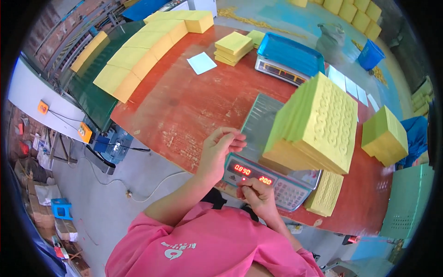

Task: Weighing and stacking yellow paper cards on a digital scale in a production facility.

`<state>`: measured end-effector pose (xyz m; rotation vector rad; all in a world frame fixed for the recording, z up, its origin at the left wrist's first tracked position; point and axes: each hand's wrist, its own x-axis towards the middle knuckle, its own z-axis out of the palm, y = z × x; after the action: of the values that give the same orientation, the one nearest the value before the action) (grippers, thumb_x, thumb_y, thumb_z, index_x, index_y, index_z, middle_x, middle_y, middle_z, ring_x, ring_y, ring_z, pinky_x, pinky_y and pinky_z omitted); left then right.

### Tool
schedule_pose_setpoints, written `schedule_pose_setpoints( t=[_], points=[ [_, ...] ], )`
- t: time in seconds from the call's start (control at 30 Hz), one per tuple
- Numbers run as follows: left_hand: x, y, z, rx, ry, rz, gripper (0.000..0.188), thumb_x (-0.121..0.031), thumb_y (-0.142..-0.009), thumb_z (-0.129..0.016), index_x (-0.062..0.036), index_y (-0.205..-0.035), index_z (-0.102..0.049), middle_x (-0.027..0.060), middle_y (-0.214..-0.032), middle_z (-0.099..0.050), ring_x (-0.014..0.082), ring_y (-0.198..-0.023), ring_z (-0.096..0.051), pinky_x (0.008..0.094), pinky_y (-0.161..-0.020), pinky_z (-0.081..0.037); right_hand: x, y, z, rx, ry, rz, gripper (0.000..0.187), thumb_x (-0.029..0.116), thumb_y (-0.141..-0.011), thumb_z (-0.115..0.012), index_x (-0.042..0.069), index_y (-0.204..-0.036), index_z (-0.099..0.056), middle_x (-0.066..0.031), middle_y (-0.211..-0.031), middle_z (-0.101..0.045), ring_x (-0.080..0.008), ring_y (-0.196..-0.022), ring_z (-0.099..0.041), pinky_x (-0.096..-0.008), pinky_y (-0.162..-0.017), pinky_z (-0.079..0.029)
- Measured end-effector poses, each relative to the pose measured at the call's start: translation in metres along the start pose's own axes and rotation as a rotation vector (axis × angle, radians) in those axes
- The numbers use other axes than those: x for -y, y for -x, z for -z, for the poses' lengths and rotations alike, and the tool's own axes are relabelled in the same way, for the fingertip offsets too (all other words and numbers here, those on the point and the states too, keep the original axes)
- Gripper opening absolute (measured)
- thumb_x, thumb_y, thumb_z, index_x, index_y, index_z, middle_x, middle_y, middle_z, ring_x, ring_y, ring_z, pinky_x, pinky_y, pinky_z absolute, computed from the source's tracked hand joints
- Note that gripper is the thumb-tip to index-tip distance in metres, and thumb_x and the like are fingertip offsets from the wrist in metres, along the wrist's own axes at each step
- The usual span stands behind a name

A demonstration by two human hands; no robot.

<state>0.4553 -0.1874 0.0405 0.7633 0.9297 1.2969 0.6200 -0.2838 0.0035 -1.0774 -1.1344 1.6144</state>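
A tall stack of yellow embossed paper sheets (330,122) stands on the metal pan of a digital scale (295,194), whose red display is lit. My left hand (221,144) hovers by the left edge of the pan, fingers loosely bent and apart, with nothing visible in them. In front of the scale's display, my right hand (258,196) is closed, thumb against bent fingers. Whatever it may hold is hidden or too small to name. Against the scale's right side is a smaller yellow embossed stack (325,194).
A second scale with a blue tray (290,53) stands farther back on the red table (184,106). Nearby are small yellow stacks (234,44) and a white sheet (201,63). Yellow blocks (134,62) line the far left; another yellow stack (385,136) sits at right.
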Motion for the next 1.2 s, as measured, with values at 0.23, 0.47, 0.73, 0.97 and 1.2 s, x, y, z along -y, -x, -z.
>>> schedule_pose_setpoints(
  t=[0.23,0.47,0.73,0.97,1.2],
  points=[
    [-0.029,-0.066,0.064,0.032,-0.028,-0.038,0.015,-0.014,-0.098,-0.055,-0.0015,-0.103,-0.063,0.0103,-0.099,-0.069,0.0179,-0.087,-0.067,0.0304,-0.079,-0.053,-0.009,-0.079,-0.062,0.137,0.134,0.08,0.017,0.003,-0.096,-0.056,-0.003,-0.11,-0.064,-0.0052,-0.092,-0.067,-0.0083,-0.082,-0.063,-0.0223,-0.072,-0.052],
    [-0.077,-0.194,0.105,0.277,-0.428,-0.111,0.018,-0.015,-0.098,-0.055,0.0001,-0.1,-0.065,0.0074,-0.094,-0.069,0.0148,-0.085,-0.066,0.0285,-0.078,-0.053,-0.004,-0.134,-0.118,-0.003,0.078,0.038,0.018,0.006,-0.095,-0.059,-0.002,-0.11,-0.065,-0.008,-0.092,-0.069,-0.011,-0.087,-0.065,-0.0269,-0.076,-0.053],
    [-0.093,-0.144,0.049,0.694,-0.544,-0.219,0.016,-0.009,-0.096,-0.055,0.0016,-0.092,-0.065,0.0084,-0.089,-0.068,0.015,-0.083,-0.063,0.0297,-0.077,-0.05,-0.006,-0.108,-0.105,-0.181,0.025,0.105,0.019,0.009,-0.095,-0.059,-0.001,-0.111,-0.064,-0.0065,-0.096,-0.067,-0.011,-0.088,-0.062,-0.0279,-0.078,-0.051],
    [-0.028,-0.043,-0.032,1.379,-0.527,-0.132,0.011,0.002,-0.085,-0.063,0.0002,-0.095,-0.066,0.0104,-0.088,-0.067,0.0201,-0.082,-0.066,0.0304,-0.073,-0.051,-0.052,-0.031,-0.083,-0.424,-0.192,0.189,0.019,0.015,-0.095,-0.061,-0.001,-0.105,-0.065,-0.0053,-0.088,-0.066,-0.0117,-0.083,-0.062,-0.0284,-0.073,-0.052],
    [0.062,0.036,-0.126,1.417,-0.598,-0.403,0.008,0.0,-0.082,-0.065,-0.0004,-0.09,-0.064,0.0137,-0.092,-0.066,0.0293,-0.084,-0.065,0.0353,-0.073,-0.052,-0.053,0.062,-0.038,-0.522,-0.219,0.251,0.021,0.014,-0.094,-0.06,-0.002,-0.108,-0.065,-0.0071,-0.09,-0.068,-0.0119,-0.081,-0.062,-0.0296,-0.074,-0.053]
  ],
)
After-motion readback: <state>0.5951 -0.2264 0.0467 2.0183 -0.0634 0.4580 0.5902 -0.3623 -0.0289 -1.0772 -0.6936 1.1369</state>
